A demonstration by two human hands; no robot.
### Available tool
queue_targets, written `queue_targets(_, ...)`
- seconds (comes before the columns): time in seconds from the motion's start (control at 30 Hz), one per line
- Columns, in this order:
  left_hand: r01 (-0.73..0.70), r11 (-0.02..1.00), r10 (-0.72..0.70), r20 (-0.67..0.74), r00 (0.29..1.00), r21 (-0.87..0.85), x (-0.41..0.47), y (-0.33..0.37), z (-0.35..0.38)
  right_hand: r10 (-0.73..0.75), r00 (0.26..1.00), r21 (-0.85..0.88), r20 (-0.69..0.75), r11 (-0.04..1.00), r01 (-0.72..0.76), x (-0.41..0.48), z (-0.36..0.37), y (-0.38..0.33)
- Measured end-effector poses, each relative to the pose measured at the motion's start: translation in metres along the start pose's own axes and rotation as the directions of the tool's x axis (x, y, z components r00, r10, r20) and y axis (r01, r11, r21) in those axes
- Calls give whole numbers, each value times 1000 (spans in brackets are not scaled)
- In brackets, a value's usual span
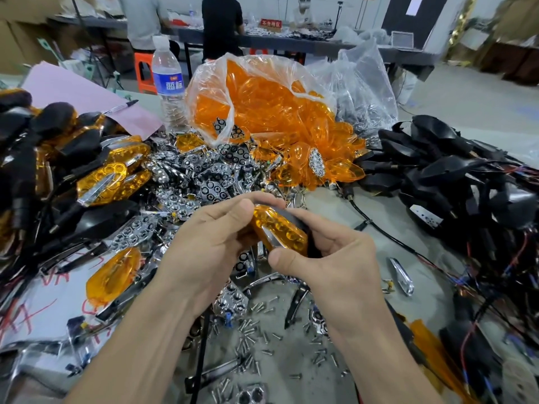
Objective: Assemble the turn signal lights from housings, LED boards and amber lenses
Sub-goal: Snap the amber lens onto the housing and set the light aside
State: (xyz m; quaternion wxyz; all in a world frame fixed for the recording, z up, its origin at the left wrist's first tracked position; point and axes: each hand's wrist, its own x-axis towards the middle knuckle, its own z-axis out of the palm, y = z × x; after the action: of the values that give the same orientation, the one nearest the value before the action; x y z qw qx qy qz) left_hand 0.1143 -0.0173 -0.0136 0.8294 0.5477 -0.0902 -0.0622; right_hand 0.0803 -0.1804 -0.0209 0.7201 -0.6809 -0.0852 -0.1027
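Both my hands hold one turn signal light [281, 230] in the middle of the view: an amber lens with a chrome strip seated in a black housing. My left hand [210, 243] grips its left and far end, thumb on top. My right hand [329, 255] grips its right side, thumb pressing the lens's near tip. A clear bag of amber lenses [262, 103] spills open behind. Chrome reflector boards [204, 176] lie heaped in front of the bag. Black housings with wires [455, 182] pile up at the right. Finished lights [113, 176] are stacked at the left.
Several loose screws [256, 330] are scattered on the table near me. A loose amber lens [113, 275] and a chrome strip [402, 275] lie on either side of my hands. A water bottle [167, 80] stands behind the pile by a pink sheet [81, 91]. People work at far tables.
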Motion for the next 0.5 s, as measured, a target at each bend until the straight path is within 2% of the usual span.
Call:
queue_targets(0.2, -44, 998, 46, -59, 997, 35, -1, -4, 10, 13, 995, -48, -102, 999, -18, -3, 5, -1)
queue_targets(0.3, -79, 991, 89, -96, 991, 105, -3, -4, 14, 40, 992, 0, -120, 999, -41, -5, 10, -2)
queue_targets(0.4, -132, 980, 148, -108, 983, 150, -4, 0, 10, 52, 996, -25, -75, 998, -54, -4, 11, -5)
queue_targets(0.5, -147, 972, 178, -161, 971, 185, -3, 3, 5, 124, 991, -38, 49, 992, -122, -2, 10, -7)
